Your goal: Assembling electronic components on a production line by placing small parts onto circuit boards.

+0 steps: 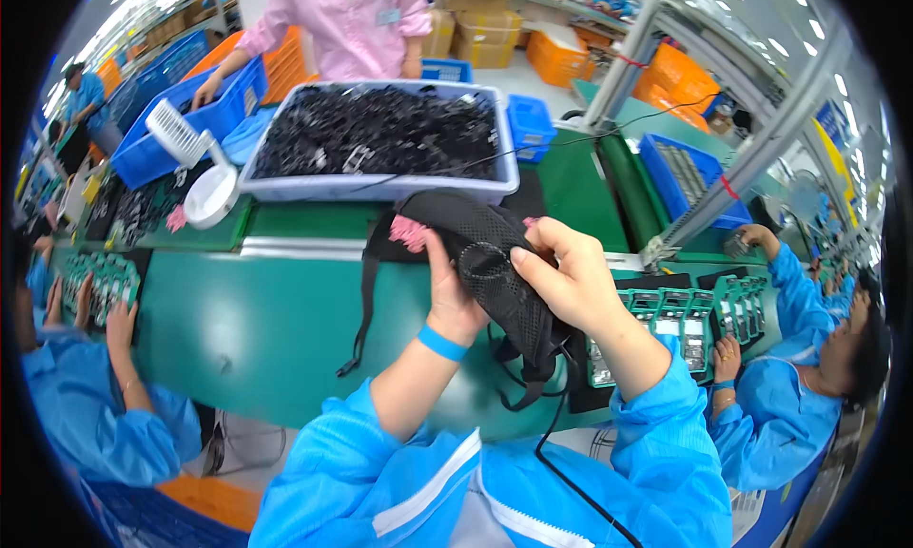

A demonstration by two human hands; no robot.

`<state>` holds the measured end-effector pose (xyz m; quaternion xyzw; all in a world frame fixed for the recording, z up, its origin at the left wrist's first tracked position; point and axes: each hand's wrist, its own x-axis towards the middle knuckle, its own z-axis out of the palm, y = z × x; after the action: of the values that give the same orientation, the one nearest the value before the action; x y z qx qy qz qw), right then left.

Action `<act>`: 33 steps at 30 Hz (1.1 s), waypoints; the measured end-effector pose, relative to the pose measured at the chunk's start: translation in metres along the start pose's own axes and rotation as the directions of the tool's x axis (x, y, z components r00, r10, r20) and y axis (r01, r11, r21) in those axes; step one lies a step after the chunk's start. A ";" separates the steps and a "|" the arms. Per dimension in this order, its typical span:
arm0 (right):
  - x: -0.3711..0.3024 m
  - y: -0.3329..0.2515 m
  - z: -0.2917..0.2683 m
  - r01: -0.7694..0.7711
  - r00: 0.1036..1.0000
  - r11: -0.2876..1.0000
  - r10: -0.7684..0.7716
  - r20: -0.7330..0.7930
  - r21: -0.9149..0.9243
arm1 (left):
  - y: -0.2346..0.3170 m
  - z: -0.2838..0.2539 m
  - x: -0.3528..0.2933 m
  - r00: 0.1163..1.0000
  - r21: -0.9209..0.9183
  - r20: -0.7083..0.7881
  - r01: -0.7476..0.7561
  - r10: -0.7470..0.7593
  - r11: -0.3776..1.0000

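Between my hands, over the green table, is a black mesh pouch (480, 253) with dangling straps and a buckle. My left hand (452, 287) grips its left side, thumb up along the edge. From the right, my right hand (571, 272) pinches the fabric, its thumb pressed on the mesh near a round stitched patch. A black cable (552, 429) runs from beneath the pouch down past my blue jacket. Behind the pouch, small pink pieces (410, 232) rest on a dark mat; the pouch partly hides them. What the pouch contains, if anything, cannot be seen.
A white tub (380, 189) full of black parts stands across the table. Left of it are a white fan (211, 194) and a blue crate (143, 158). Green fixtures (699, 325) lie at right. Co-workers in blue sit on both sides; a person in pink (347, 25) stands opposite.
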<state>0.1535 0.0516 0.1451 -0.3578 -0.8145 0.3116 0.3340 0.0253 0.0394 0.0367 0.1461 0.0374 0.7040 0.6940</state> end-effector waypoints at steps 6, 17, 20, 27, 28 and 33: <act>0.048 0.002 -0.064 -0.187 0.982 0.926 0.167 0.088 0.327 | -0.023 -0.013 0.014 0.932 0.077 0.210 0.284 -0.294 0.956; 0.170 -0.071 -0.327 -0.108 0.918 0.978 0.168 -0.360 0.180 | -0.083 -0.100 0.011 0.940 0.835 -0.005 0.191 -0.341 0.516; 0.198 -0.083 -0.370 -0.090 0.839 0.994 0.043 -0.543 -0.060 | -0.083 -0.106 0.011 0.952 0.833 -0.002 0.171 -0.306 0.526; 0.246 -0.004 -0.510 0.168 0.330 0.951 -0.303 -0.894 -0.260 | -0.081 -0.089 0.008 0.935 0.856 0.019 0.167 -0.353 0.489; 0.248 0.005 -0.521 0.117 0.272 0.963 -0.264 -0.925 -0.241 | -0.081 -0.084 0.010 0.931 0.899 0.014 0.148 -0.364 0.413; 0.275 0.048 -0.472 -0.349 -0.034 0.867 -0.390 -0.920 -0.355 | -0.078 -0.095 0.006 0.930 0.907 -0.012 0.164 -0.366 0.387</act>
<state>0.3905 0.4223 0.4728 -0.5279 -0.3715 -0.2707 0.7141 0.0766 0.0623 -0.0735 0.5498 0.3611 0.4375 0.6132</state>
